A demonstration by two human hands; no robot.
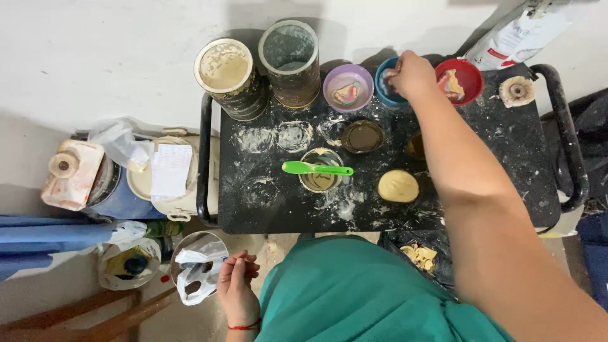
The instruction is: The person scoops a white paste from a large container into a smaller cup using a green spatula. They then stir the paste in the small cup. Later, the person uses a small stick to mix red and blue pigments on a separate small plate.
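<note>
**Head view: right hand dipped into blue bowl, left hand idle at the lap**

Head camera, looking straight down over a black, powder-smeared table (506, 145). Right hand (410, 75) stretched to the far edge, fingers curled down into a blue bowl (384, 85), apparently pinching up something inside; the contents hidden by the hand, so cannot tell what is gripped. Just right of that hand, a red bowl (467, 75) with a patch of mixed colour; just left of it, a purple bowl (348, 87) with the same sort of swirled residue. All three lined along the back edge, seemingly kept within one reach.

Nearer the body from the grip, a round ball of pale dough (398, 185) set on the table, apart from everything else. Left of it, a small cup (320, 172) with a green spatula (315, 168) laid flat across its rim, probably to keep the blade off the dusty surface. Beyond that, a dark-filled cup (362, 136). Farther left at the back, two tall cylindrical containers (259, 73), one filled with pale powder, one nearly empty.

Left hand (237, 278) held low beside the green garment, well away from the table, fingers loosely pressed together, holding nothing visible, just beside a metal bowl with a crumpled plastic bag (195, 269).
</note>
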